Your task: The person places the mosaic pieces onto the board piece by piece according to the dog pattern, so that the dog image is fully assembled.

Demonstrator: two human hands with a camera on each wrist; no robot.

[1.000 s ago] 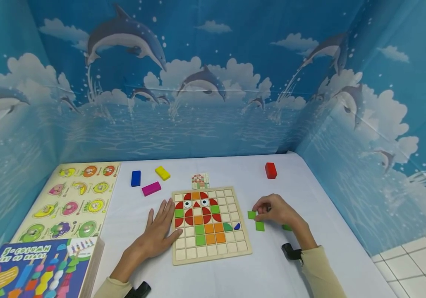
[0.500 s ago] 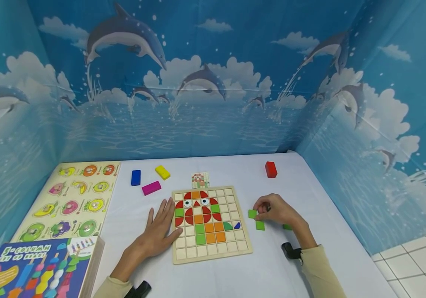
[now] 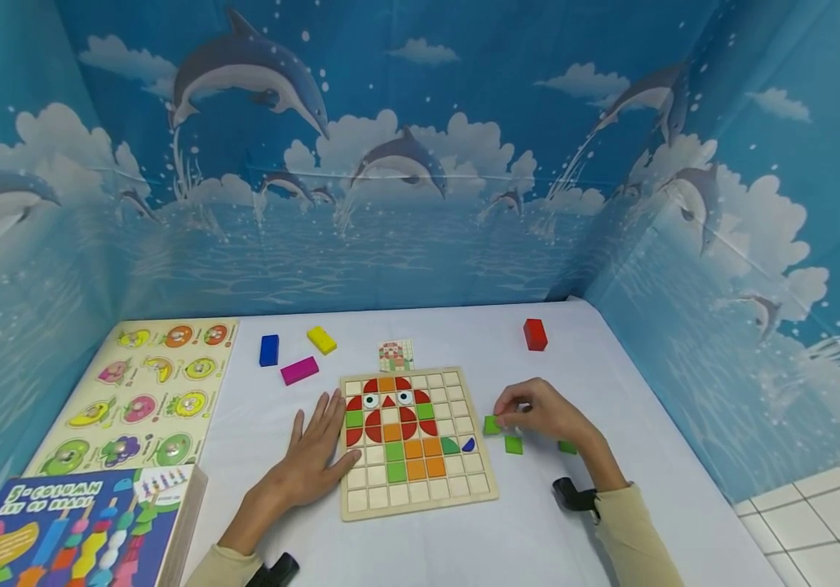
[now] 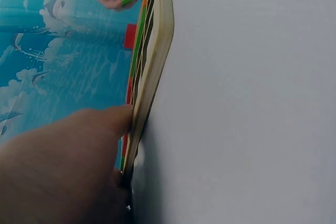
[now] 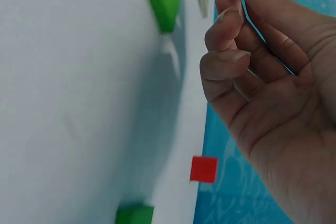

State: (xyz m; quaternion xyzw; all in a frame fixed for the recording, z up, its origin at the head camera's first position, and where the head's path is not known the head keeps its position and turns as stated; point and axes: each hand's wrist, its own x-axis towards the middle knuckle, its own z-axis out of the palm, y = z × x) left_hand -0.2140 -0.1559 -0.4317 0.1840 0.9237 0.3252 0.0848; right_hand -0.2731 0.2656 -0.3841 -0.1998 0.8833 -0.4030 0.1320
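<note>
Right hand (image 3: pixel 546 414) pinching a green tile (image 3: pixel 492 425) at its fingertips; second green tile (image 3: pixel 513 444) just below. Left hand (image 3: pixel 315 452), fingers straight, flat on the counter (image 3: pixel 537 538), touching the puzzle board (image 3: pixel 420 501).

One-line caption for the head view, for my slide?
Left hand rests flat at the puzzle board edge while right hand pinches a green square tile beside it.

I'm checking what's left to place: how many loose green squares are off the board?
3: one pinched by the right hand at, one on the table just nearer at, one beside the right wrist at. More may hide under the hand.
</note>
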